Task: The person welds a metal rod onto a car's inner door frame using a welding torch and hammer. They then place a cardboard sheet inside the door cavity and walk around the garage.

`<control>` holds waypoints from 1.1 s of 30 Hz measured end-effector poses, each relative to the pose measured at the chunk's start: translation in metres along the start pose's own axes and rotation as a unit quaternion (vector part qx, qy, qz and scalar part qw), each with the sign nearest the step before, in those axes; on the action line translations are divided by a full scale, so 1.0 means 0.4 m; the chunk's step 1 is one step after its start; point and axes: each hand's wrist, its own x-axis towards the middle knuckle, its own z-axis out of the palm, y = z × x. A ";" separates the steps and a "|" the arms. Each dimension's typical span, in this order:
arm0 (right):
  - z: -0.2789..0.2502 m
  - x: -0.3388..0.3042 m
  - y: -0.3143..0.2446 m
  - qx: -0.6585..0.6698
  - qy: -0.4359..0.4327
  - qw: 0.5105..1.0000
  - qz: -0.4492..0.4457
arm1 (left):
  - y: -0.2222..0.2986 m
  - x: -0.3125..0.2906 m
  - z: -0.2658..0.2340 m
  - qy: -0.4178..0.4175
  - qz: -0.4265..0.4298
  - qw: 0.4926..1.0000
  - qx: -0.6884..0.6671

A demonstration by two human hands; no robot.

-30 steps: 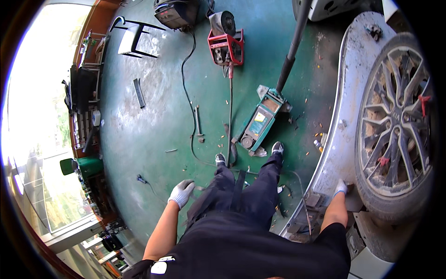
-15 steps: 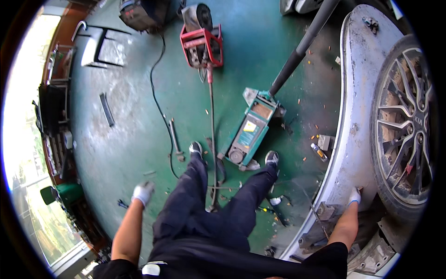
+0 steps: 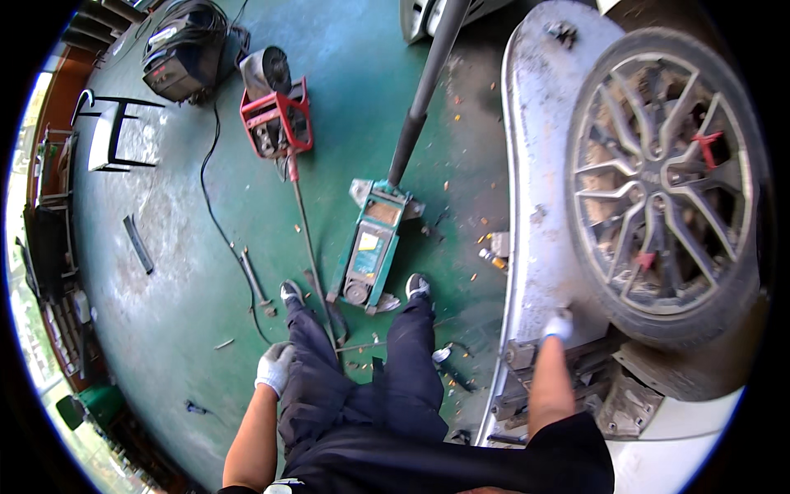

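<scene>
My left hand, in a pale work glove, hangs beside my left thigh with its fingers curled in and nothing visible in it. My right hand, also gloved, is at the lower part of a scuffed white car body panel; motion blurs its fingers, so its grip is unclear. Close to its right stands a car wheel with a multi-spoke alloy rim and a dusty tire. Below the hand are dark brackets and a bare metal bracket plate.
A green floor jack with a long dark handle stands ahead of my feet. Left of it are a red-framed machine with a rod, a black machine with cables, and a hammer. Small debris litters the floor by the panel.
The view has swung right, bringing the wheel and panel further in. My left hand has come in close to my thigh. My right hand stays near the panel's lower part.
</scene>
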 end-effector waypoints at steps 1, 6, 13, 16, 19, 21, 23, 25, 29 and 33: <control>-0.009 -0.131 -0.113 0.001 -0.081 0.993 -0.082 | 0.026 -0.023 0.024 -0.014 0.041 0.999 0.026; -0.159 -0.881 -0.626 0.016 -0.402 0.761 -0.509 | 0.330 -0.112 0.019 -0.136 0.294 0.941 0.104; -0.347 -1.479 -1.075 0.026 -0.511 0.533 -0.674 | 0.446 -0.238 -0.431 -0.138 0.338 0.929 0.056; -0.326 -1.684 -1.133 0.012 -0.513 0.422 -0.747 | 0.317 -0.251 -0.626 -0.081 0.409 0.909 -0.015; -0.293 -1.898 -1.166 0.022 -0.525 0.390 -0.756 | 0.197 -0.254 -0.795 -0.098 0.348 0.919 -0.160; -0.262 -2.020 -1.142 0.047 -0.563 0.418 -0.712 | 0.105 -0.241 -0.877 -0.107 0.304 0.879 -0.351; -0.262 -2.152 -1.129 0.049 -0.572 0.410 -0.709 | 0.031 -0.237 -0.934 -0.147 0.315 0.736 -0.580; -0.258 -2.284 -1.118 0.056 -0.586 0.422 -0.690 | -0.048 -0.216 -0.982 -0.153 0.345 0.669 -0.640; -0.244 -2.461 -1.145 0.072 -0.559 0.423 -0.710 | -0.129 -0.218 -1.059 -0.092 0.358 0.666 -0.648; -0.227 -2.581 -1.201 0.037 -0.541 0.361 -0.758 | -0.131 -0.252 -1.107 -0.014 0.337 0.716 -0.612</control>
